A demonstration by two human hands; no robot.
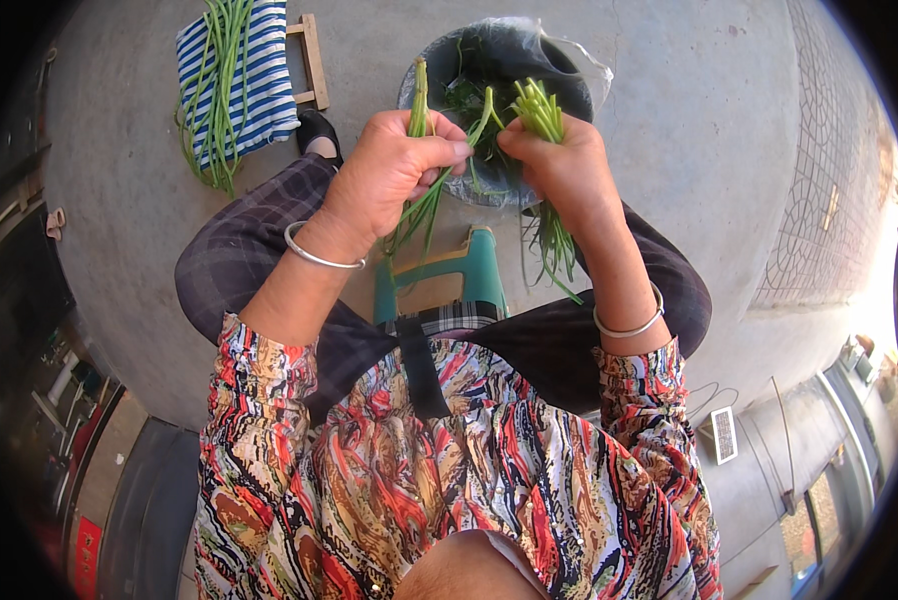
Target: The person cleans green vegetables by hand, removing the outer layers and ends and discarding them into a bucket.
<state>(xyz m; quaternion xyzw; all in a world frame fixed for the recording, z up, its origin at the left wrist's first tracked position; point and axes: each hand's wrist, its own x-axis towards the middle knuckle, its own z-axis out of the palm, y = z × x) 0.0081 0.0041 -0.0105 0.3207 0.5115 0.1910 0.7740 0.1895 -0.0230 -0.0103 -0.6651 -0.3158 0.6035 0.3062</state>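
My left hand [411, 161] is closed around a few green leafy stalks [419, 97], whose pale cut ends point up and whose thin leaves hang below. In my right hand [558, 157] is a thicker bunch of similar green stalks [539, 112], with its leafy ends dangling under the wrist. A single stalk [483, 120] spans the gap between my hands, its lower part at my left fingertips. Both hands are over the near part of a round dark basin [411, 75] lined with clear plastic film [595, 67]. Dark green leaves [460, 97] lie inside it.
Long green beans [224, 90] lie on a blue-and-white striped cloth [273, 75] at the upper left, beside a wooden frame [314, 64]. A green plastic stool [483, 274] stands between my legs. Slippers [56, 223] rest at the far left of the concrete floor [681, 112].
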